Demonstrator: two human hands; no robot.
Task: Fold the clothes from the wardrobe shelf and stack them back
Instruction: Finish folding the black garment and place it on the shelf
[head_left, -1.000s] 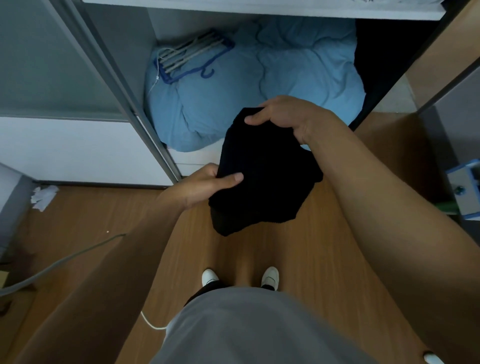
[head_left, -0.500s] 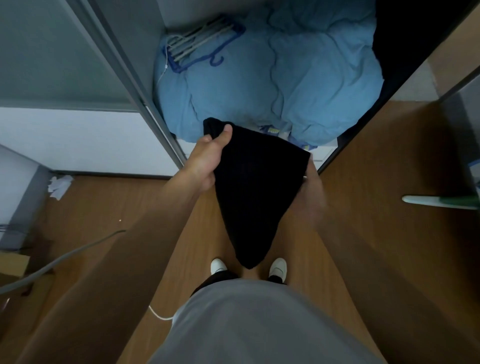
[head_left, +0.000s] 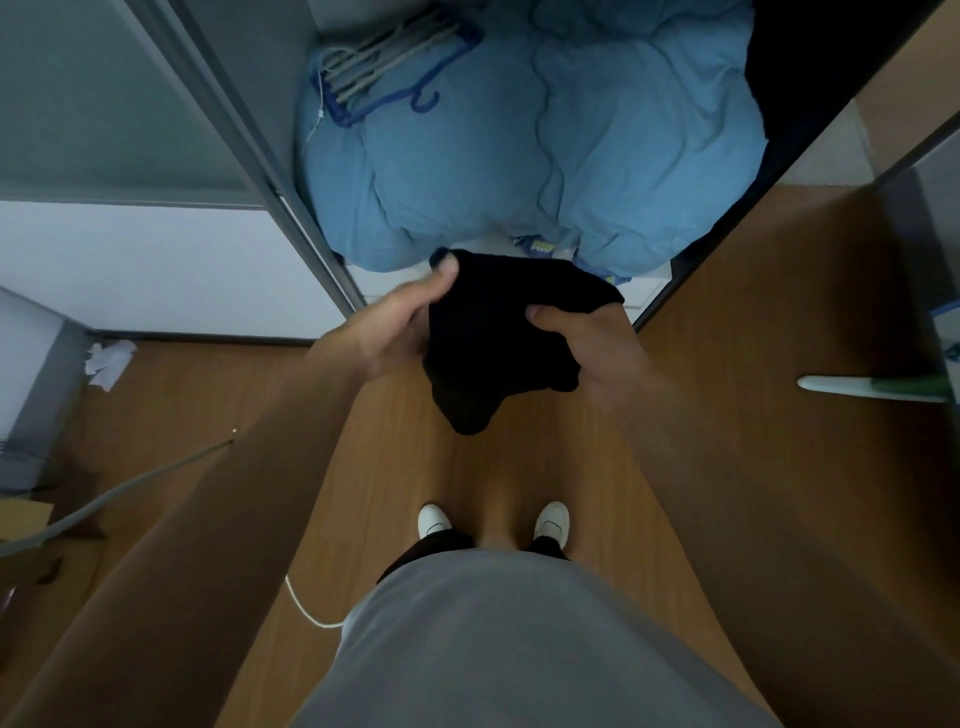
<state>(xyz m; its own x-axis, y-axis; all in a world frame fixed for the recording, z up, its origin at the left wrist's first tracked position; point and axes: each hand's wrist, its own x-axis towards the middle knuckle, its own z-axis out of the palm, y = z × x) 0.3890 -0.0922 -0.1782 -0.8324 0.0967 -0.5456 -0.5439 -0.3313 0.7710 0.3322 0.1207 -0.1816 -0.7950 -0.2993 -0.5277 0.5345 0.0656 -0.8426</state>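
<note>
Both hands are gathering in now, left hand (head_left: 400, 327) and right hand (head_left: 587, 343) each grasping the soft black knitted garment (head_left: 498, 338), bunching what was hanging long into a tighter fold.

A home bedroom or dressing corner: beyond the left hand (head_left: 400, 327) an open wardrobe (head_left: 270, 171) holds a blue duvet (head_left: 571, 156) and plastic hangers (head_left: 384, 67); wooden floor (head_left: 727, 364) lies below, crumpled tissue (head_left: 109, 358) far left.

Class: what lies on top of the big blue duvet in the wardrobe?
A bundle of blue and grey plastic hangers rests on the crumpled blue duvet. Anything beneath them is covered.
</note>
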